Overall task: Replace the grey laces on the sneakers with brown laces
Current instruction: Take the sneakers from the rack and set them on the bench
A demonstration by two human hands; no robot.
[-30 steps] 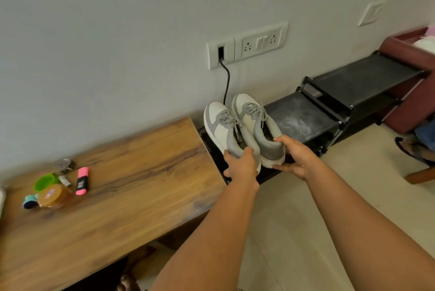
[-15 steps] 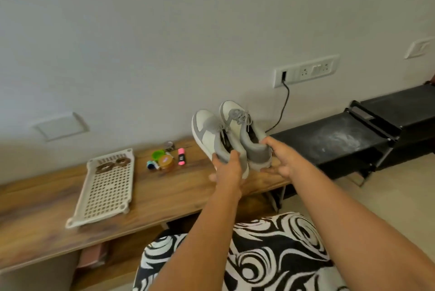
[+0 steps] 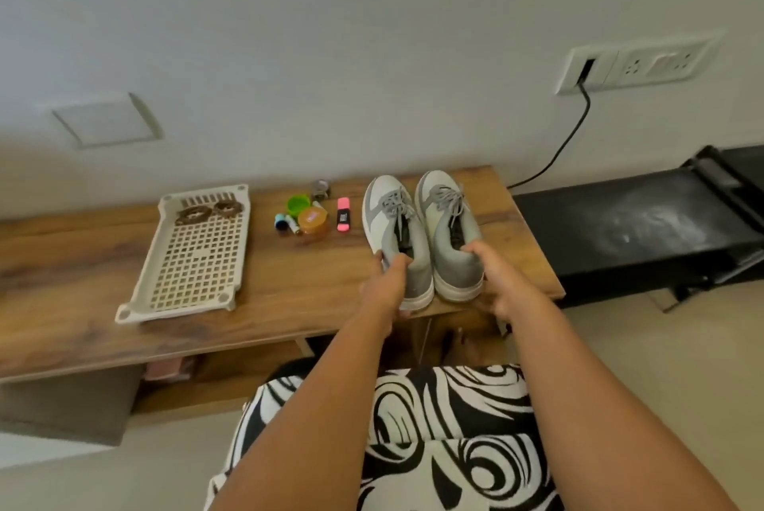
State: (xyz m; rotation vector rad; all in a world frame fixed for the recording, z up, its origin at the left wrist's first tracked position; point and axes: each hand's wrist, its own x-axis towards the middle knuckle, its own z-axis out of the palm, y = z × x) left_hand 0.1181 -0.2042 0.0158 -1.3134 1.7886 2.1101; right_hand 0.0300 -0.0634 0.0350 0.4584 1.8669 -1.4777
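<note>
Left hand (image 3: 386, 289): grips the heel of the left sneaker (image 3: 397, 235), thumb hooked into the collar, fingers under the sole.
Right hand (image 3: 502, 287): grips the heel of the right sneaker (image 3: 450, 235), thumb over the back rim, fingers curled beneath.
Sneakers: side by side and touching, toes toward the wall, at the right end of the table (image 3: 82, 262); whether the soles rest fully on the wood I cannot tell.
Grey laces (image 3: 448, 198): threaded and tied on both shoes.
Brown laces (image 3: 206, 212): two coiled bundles at the far end of the tray (image 3: 194, 262).
Tray: cream plastic lattice, flat on the table, well left of the shoes.
Small things: between tray and shoes sit a green cap (image 3: 298, 203), an orange jar (image 3: 313, 220), a pink highlighter (image 3: 343, 214) and some smaller bits too tiny to name.
Bench (image 3: 628, 221): black, dusty, just right of the table.
Socket (image 3: 632, 64): on the wall, a black cable (image 3: 566, 142) hanging from it.
Chair (image 3: 434, 428): black-and-white swirl fabric, below the arms.
</note>
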